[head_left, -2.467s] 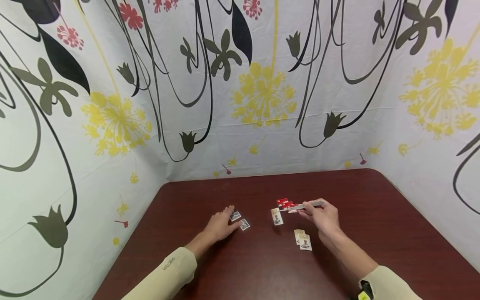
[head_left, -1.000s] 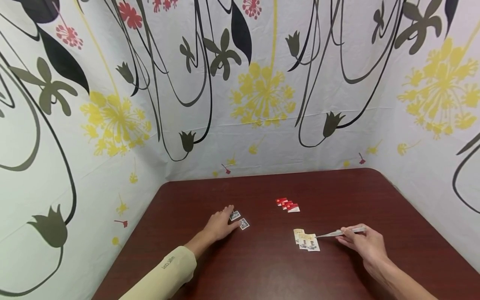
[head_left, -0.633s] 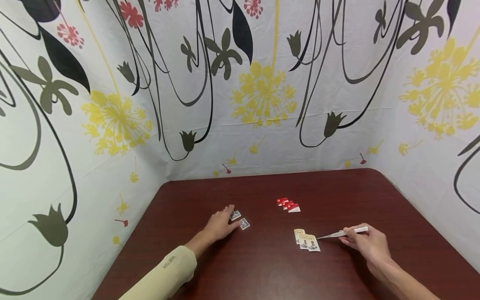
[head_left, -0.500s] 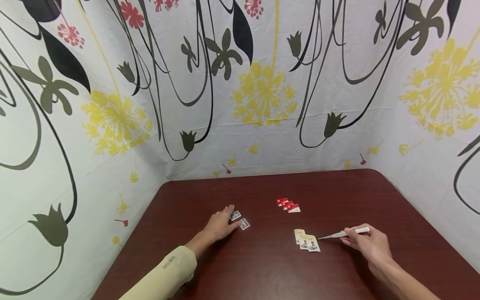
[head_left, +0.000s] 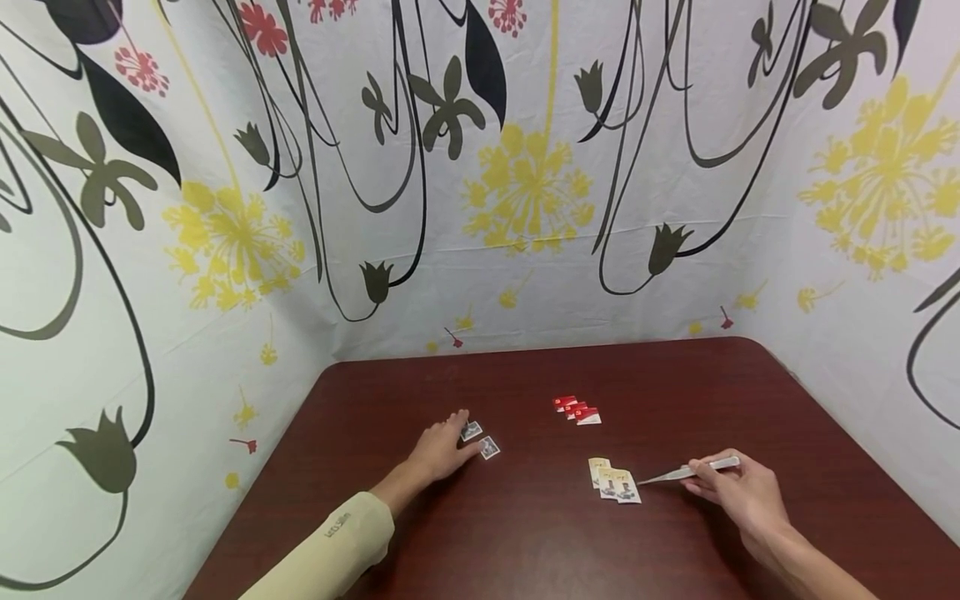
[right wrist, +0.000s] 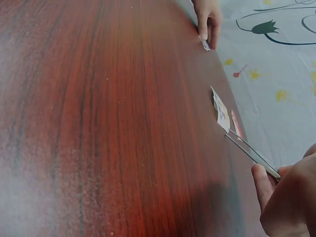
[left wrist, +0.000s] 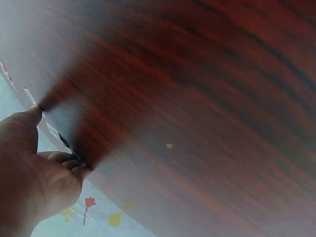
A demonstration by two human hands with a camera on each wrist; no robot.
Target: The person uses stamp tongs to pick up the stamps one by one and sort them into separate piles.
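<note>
From where I am watching, the tweezers [head_left: 678, 474] are pointing left across the table, their tips lying just beside the right edge of the yellowish cards [head_left: 627, 487]. The right wrist view is showing the two tips slightly parted near a card's corner; whether they are touching it I cannot tell. The three yellowish cards are overlapping on the table [head_left: 525, 550], in front of the person and a little to the right of the middle.

The right hand [head_left: 750, 500] is holding the tweezers, thumb and fingers pinching the shanks while the back end is sticking out past the knuckles. Its bare forearm is slanting in from the lower right.

Farther left I am seeing the left hand [head_left: 438, 450] reaching forward, thumb and fingers spread wide and gripping nothing, palm facing down. Its thumb is resting at the nearer of two grey cards [head_left: 489, 448], its fingertips at the farther one. A beige sleeve [head_left: 333, 542] is covering that forearm.

Beyond the yellowish cards, the red-and-white cards [head_left: 588, 416] are lying in an overlapping row, and flower-patterned cloth [head_left: 450, 225] is hanging behind the table.
</note>
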